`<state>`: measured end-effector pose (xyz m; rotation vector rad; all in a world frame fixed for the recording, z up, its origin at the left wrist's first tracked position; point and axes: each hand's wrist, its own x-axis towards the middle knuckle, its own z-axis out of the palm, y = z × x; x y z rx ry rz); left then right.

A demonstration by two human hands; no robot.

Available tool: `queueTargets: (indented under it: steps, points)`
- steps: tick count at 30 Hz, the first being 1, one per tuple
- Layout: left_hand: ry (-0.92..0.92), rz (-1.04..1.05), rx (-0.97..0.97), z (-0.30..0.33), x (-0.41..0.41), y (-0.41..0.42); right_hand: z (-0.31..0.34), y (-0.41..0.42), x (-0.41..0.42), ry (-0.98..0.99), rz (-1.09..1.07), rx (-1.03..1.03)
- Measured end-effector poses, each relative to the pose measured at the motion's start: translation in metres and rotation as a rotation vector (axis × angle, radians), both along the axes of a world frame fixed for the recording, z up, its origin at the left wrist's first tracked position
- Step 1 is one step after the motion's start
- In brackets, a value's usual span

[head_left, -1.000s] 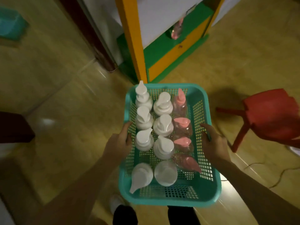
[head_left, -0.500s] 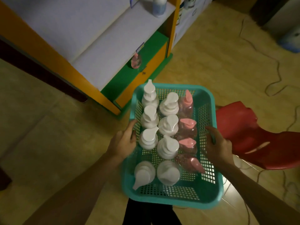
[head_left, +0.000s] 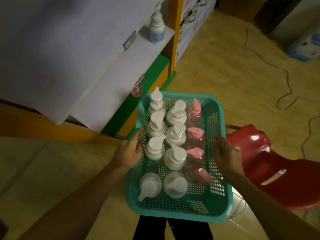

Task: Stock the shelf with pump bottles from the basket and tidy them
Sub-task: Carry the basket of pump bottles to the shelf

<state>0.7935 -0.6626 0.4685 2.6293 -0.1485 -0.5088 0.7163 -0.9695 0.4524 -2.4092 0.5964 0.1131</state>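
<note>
- teal basket [head_left: 174,209]: held in the air between both hands, beside the shelf [head_left: 107,70].
- left hand [head_left: 128,152]: fingers curled around the basket's left rim, thumb lying along the top edge; gripping the basket.
- right hand [head_left: 227,155]: fingers wrapped over the basket's right rim, gripping it.
- white pump bottles [head_left: 174,135]: eight, upright in two columns, just inside the left hand's fingertips.
- pink pump bottles [head_left: 195,135]: four in one column, nearest the right hand's fingers; the one closest to the person leans over.
- shelved bottle [head_left: 156,29]: white with a blue label, upright on an upper board, well beyond both hands.
- red chair [head_left: 280,170]: on the floor, just beyond the right hand's knuckles.
</note>
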Motion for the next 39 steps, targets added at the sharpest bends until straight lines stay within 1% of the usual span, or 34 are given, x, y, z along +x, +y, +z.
queueTargets:
  steps: [5,8,13,16,20,25,28,30,33,39]
  points:
    - [0.002,0.000,0.012,0.011,0.035,-0.027,0.004,-0.030,0.038,0.046,0.012,0.008]
    - [0.001,0.026,-0.001,0.013,0.051,-0.044,0.008,-0.049,0.062,0.054,0.034,-0.021]
    - [0.002,0.144,-0.063,0.007,0.078,-0.079,0.025,-0.084,0.114,0.083,0.096,-0.008]
    - [0.011,0.218,-0.118,0.006,0.089,-0.095,0.037,-0.100,0.143,0.062,0.141,0.010]
    - [-0.001,0.307,-0.169,0.015,0.096,-0.109,0.058,-0.110,0.173,0.075,0.185,-0.027]
    - [0.005,0.339,-0.301,0.024,0.101,-0.100,0.062,-0.111,0.194,0.113,0.237,-0.005]
    - [-0.070,0.312,-0.351,0.025,0.107,-0.090,0.063,-0.099,0.206,0.105,0.241,0.011]
    - [-0.112,0.328,-0.354,0.027,0.113,-0.087,0.062,-0.093,0.216,0.077,0.261,0.011]
    - [-0.084,0.363,-0.336,0.028,0.116,-0.079,0.059,-0.089,0.224,0.060,0.284,-0.008]
    - [-0.092,0.399,-0.350,0.026,0.120,-0.084,0.054,-0.095,0.242,0.072,0.332,0.028]
